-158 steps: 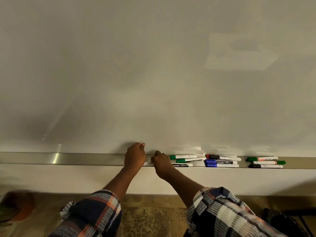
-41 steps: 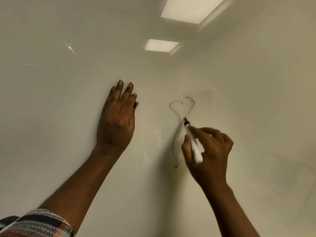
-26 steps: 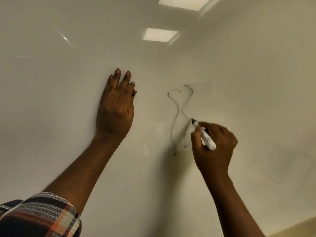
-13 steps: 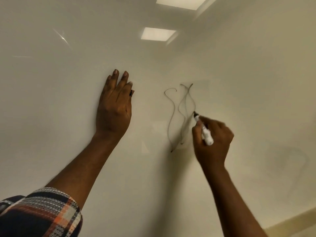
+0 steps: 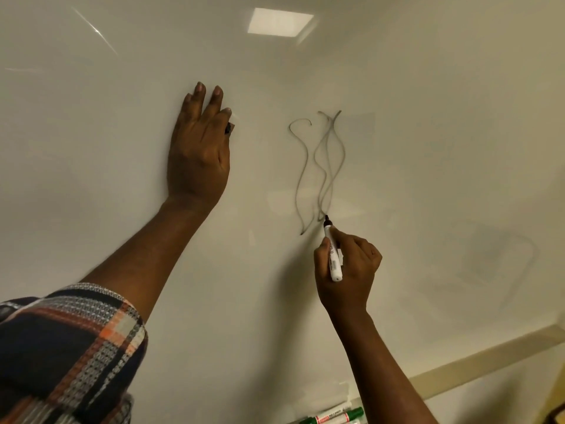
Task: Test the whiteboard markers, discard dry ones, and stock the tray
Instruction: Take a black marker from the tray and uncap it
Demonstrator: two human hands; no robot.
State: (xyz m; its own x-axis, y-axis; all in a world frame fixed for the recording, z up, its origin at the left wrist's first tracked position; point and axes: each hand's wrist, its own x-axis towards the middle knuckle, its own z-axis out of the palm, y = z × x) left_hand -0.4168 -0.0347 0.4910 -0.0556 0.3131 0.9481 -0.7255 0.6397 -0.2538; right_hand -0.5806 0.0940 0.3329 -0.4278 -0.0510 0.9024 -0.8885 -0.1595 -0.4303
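Observation:
My right hand (image 5: 348,270) grips a white-barrelled black marker (image 5: 332,254) with its tip touching the whiteboard (image 5: 428,148) at the foot of several thin, pale grey wavy lines (image 5: 324,166). My left hand (image 5: 198,154) lies flat on the board to the left of the lines, fingers straight. A small black marker cap (image 5: 227,129) is pinched between its thumb and the side of its index finger. At the bottom edge, green-capped markers (image 5: 333,419) lie together; the tray under them is out of view.
A beige strip (image 5: 489,362) runs below the board at the lower right. Ceiling lights reflect in the glossy board (image 5: 279,21). My plaid sleeve (image 5: 67,356) fills the lower left corner.
My right hand has drawn the marker downward, adding another wavy stroke. The left hand stays pressed on the board. The view has tipped down, bringing the green markers into sight.

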